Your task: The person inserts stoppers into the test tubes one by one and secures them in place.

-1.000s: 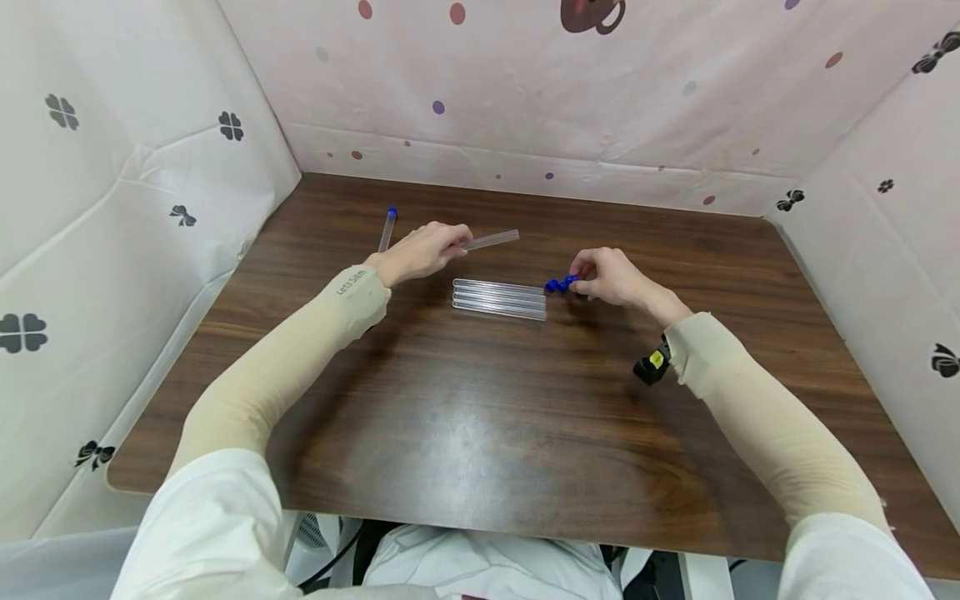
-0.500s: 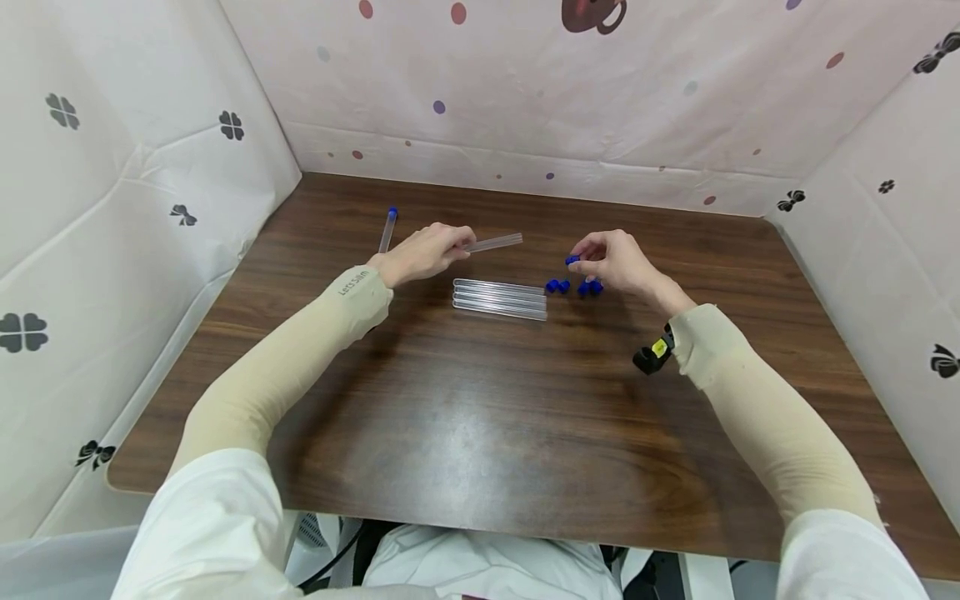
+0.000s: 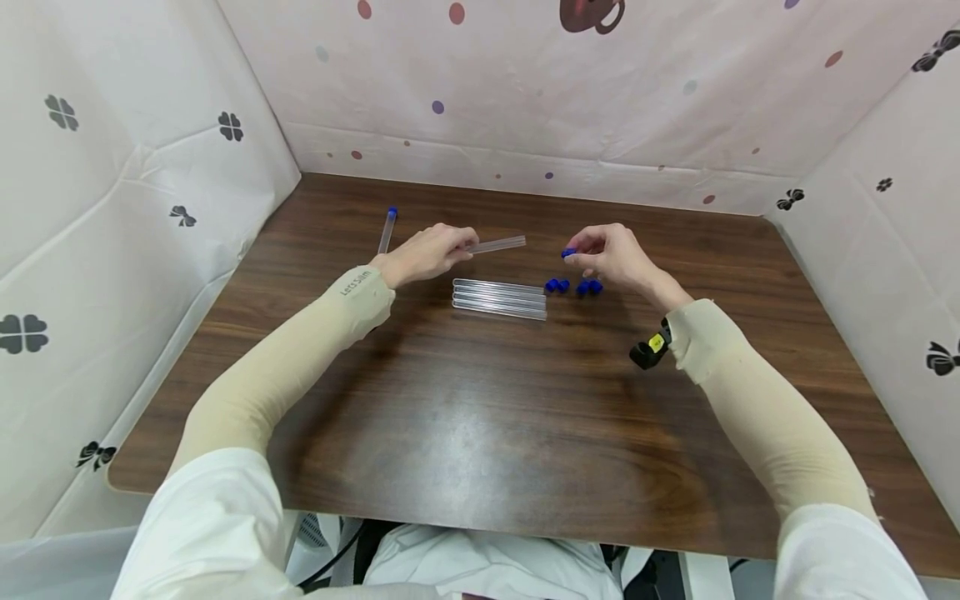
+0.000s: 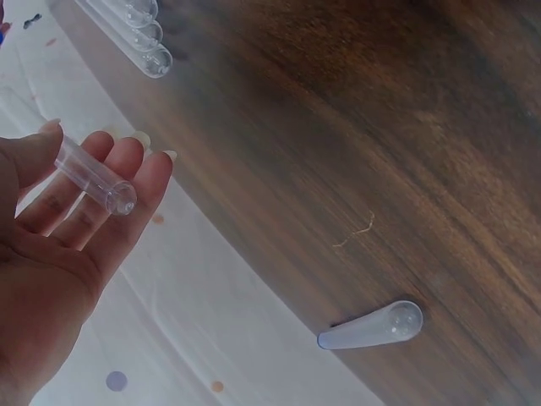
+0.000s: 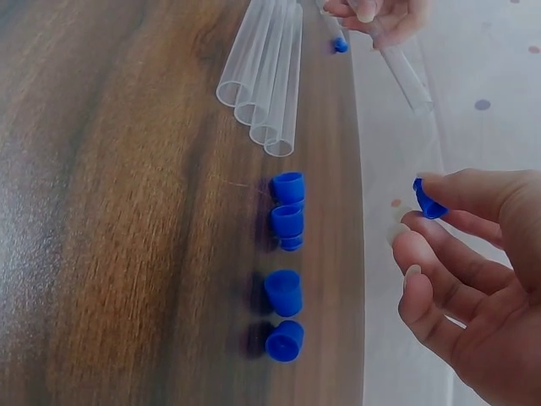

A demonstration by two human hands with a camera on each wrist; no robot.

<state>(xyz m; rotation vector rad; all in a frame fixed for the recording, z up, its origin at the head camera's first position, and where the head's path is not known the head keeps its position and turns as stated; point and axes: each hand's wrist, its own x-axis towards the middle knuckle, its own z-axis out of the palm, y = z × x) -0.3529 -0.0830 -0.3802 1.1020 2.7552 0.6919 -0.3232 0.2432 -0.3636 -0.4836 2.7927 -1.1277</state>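
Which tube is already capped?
The lone tube left of the left hand, with a blue cap on its far end. The tubes in the row and the held tube have open ends.

A table [image 3: 465,400] with a dark brown wood-grain surface carries the things, its near half shiny with glare. About midway between the left and right edges, nearer the far edge, four clear tubes [image 3: 499,300] lie side by side, open ends toward the right edge. Just beyond those ends sit four blue caps [image 5: 283,292], two pairs in a row running toward the right edge. Near the far left corner lies a capped tube [image 3: 387,233], its blue end toward the far edge
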